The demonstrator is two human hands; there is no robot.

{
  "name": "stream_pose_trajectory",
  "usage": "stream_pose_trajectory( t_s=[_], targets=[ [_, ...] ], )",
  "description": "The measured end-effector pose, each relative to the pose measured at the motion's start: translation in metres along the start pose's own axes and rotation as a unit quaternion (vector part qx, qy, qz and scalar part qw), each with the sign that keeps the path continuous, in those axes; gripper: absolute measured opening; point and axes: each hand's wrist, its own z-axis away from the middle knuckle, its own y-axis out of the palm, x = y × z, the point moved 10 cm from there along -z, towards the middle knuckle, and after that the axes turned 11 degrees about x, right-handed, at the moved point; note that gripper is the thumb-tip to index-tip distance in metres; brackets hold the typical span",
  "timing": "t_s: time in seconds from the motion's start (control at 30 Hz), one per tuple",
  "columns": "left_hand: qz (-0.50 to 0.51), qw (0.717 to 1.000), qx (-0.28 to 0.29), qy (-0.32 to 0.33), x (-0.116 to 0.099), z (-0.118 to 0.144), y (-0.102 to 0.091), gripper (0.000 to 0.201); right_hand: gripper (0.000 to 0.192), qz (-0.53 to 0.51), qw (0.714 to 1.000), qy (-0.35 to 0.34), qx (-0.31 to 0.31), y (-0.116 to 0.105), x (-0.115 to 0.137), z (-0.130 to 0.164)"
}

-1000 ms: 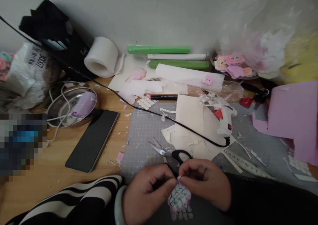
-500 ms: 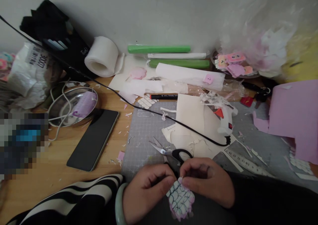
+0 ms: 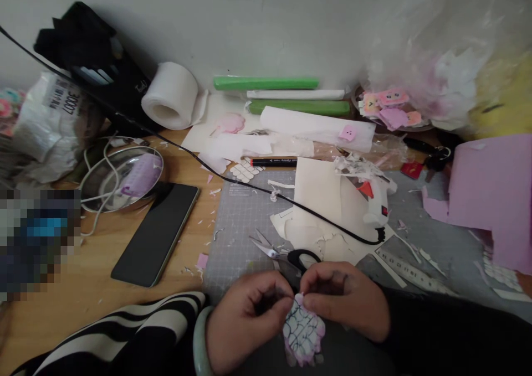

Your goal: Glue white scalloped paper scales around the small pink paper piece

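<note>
I see my left hand (image 3: pixel 245 320) and my right hand (image 3: pixel 344 304) close together at the bottom edge of the view, fingertips almost meeting. Both pinch the top edge of a small pink cutout (image 3: pixel 303 334) marked with a dark crackle pattern on white; it hangs down between the two hands, just above my lap, in front of the near edge of the surface. Each hand is narrowed to a pinch on that piece. My left wrist carries a pale bangle (image 3: pixel 198 340) below a black-and-white striped sleeve (image 3: pixel 124 331); my right arm is in a dark sleeve (image 3: pixel 449 331).

Just beyond my knuckles, a pair of black-handled scissors (image 3: pixel 282 254) lies on the grey cutting mat (image 3: pixel 241 226), blades parted and pointing left. Cream paper sheets (image 3: pixel 320 199) lie past them, crossed by a black cable (image 3: pixel 316 216), with a white glue gun (image 3: pixel 376 199) resting on their right side. A clear ruler (image 3: pixel 411 273) lies to the right of my right hand. A dark phone (image 3: pixel 158 235) lies face up on the wooden surface (image 3: pixel 83 298), left of the mat. Farther back are a black marker (image 3: pixel 272 161), a roll of white foam (image 3: pixel 170 96), and green rolls (image 3: pixel 266 82) against the wall. Purple paper (image 3: pixel 494 193) lies at the far right.
</note>
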Motion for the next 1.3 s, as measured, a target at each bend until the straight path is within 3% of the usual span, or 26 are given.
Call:
stream_pose_trajectory(
  t_s=[0.33, 0.63, 0.8, 0.97, 1.3],
  targets=[
    [-0.015, 0.999, -0.02, 0.02, -0.002, 0.001, -0.005, 0.015, 0.031, -0.012, 0.999, -0.017, 0.026, 0.0, 0.001, 0.0],
    [0.071, 0.997, -0.026, 0.023, 0.005, 0.001, -0.006, 0.023, 0.028, -0.018, 1.0, 0.003, 0.01, -0.001, -0.002, -0.001],
    [0.101, 0.992, -0.061, 0.044, 0.003, 0.006, -0.014, 0.029, 0.028, -0.022, 0.999, 0.015, -0.032, -0.007, -0.003, 0.001],
    [0.197, 0.979, -0.037, 0.034, 0.005, 0.004, -0.007, 0.03, 0.035, -0.041, 0.996, 0.016, -0.079, -0.016, -0.006, 0.003],
    [0.117, 0.992, -0.028, -0.022, 0.013, 0.001, -0.002, 0.021, 0.03, -0.058, 0.996, -0.059, -0.016, -0.008, 0.007, 0.001]
  ],
)
